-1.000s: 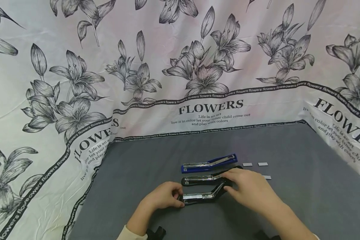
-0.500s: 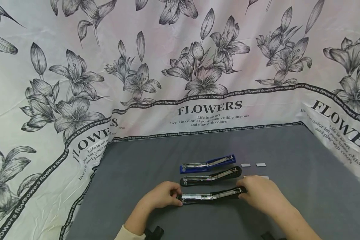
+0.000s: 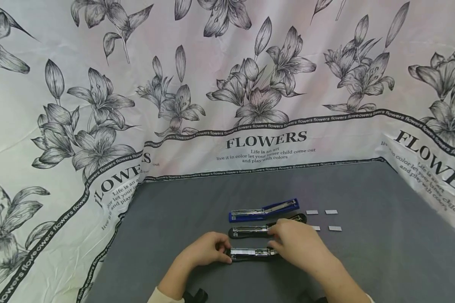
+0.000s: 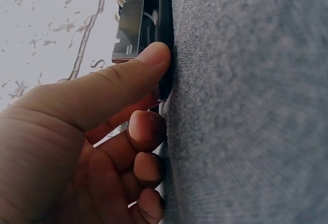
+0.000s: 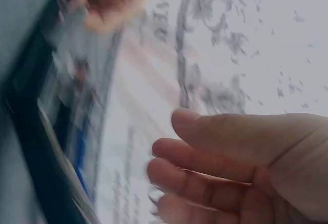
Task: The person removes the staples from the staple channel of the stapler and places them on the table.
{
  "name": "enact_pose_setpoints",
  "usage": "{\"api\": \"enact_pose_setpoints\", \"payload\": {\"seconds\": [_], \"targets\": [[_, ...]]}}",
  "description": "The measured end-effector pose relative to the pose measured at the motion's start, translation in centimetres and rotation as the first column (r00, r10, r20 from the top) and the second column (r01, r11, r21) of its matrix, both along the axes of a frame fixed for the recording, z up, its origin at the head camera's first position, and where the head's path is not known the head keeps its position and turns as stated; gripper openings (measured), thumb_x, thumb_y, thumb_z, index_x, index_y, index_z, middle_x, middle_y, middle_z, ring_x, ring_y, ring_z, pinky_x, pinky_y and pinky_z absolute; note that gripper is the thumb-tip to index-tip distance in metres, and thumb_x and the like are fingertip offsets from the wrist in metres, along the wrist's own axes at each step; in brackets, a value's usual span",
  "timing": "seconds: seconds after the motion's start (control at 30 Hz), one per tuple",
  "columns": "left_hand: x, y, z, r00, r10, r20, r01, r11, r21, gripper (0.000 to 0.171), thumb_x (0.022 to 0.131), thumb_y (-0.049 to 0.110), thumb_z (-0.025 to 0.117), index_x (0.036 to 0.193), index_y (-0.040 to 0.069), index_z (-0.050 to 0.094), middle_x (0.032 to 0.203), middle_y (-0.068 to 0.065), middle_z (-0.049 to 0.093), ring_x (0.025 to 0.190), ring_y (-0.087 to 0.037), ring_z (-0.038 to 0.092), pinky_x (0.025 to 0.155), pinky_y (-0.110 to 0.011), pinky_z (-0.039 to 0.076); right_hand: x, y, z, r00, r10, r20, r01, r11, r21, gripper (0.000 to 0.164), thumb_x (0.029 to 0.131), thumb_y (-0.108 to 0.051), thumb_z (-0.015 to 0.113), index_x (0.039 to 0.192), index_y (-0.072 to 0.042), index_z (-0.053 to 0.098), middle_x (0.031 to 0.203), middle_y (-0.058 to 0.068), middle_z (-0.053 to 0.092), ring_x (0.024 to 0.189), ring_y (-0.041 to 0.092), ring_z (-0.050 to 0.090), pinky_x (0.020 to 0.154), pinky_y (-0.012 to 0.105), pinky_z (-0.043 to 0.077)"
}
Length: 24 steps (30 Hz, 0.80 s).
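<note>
The nearest black stapler [image 3: 252, 253] lies spread out on the grey cloth, a pale strip of staples along its metal channel. My left hand [image 3: 208, 249] pinches its left end; in the left wrist view the thumb [image 4: 154, 55] presses on that end while the other fingers curl beside it. My right hand [image 3: 299, 242] is over the stapler's hinge area and covers its right half in the head view. In the blurred right wrist view its fingers [image 5: 169, 170] are loosely bent with nothing between them, apart from the stapler's long dark arm [image 5: 31, 152].
Behind it lie a second black stapler [image 3: 250, 232], partly hidden by the right hand, and a blue stapler [image 3: 246, 216], both spread out. Several short pale staple strips [image 3: 331, 212] lie to their right. A flower-printed curtain [image 3: 265, 147] borders the grey cloth [image 3: 182, 202].
The right hand swung the nearest stapler's folded arm out to the right and down, then let go of its end and moved left over the hinge. The left hand kept its grip.
</note>
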<state>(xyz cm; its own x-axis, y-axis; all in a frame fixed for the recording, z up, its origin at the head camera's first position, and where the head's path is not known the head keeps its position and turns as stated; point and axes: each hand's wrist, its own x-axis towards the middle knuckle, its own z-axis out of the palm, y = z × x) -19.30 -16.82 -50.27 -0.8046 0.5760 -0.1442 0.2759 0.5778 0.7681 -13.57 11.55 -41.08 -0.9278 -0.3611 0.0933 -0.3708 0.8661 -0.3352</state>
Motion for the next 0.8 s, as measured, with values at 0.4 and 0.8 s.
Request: {"api": "enact_pose_setpoints", "payload": {"seconds": [0.4,0.8], "targets": [[0.1,0.2,0.1,1.000,0.023,0.011,-0.023,1.000,0.004,0.024,0.077,0.011,0.090,0.089,0.016,0.070,0.064,0.007,0.050,0.057,-0.006,0.043,0.058,-0.024,0.036,-0.1,-2.8,-3.8,0.996,0.074,-0.043,-0.073,0.997,0.025,0.010,0.079,-0.017,0.088,0.079,-0.014,0.078,0.078,-0.003,0.065,0.066,0.012,0.062,0.059,0.035,0.053],[0.2,0.1,0.2,0.999,0.037,0.035,-0.038,0.999,0.018,0.024,0.077,0.011,0.091,0.091,0.016,0.072,0.064,0.006,0.051,0.056,-0.007,0.043,0.058,-0.025,0.037,0.0,-2.9,-4.2,0.996,0.013,-0.089,-0.010,0.999,0.035,0.018,0.078,-0.013,0.087,0.068,-0.018,0.073,0.072,-0.005,0.063,0.060,0.010,0.058,0.053,0.033,0.051]]}}
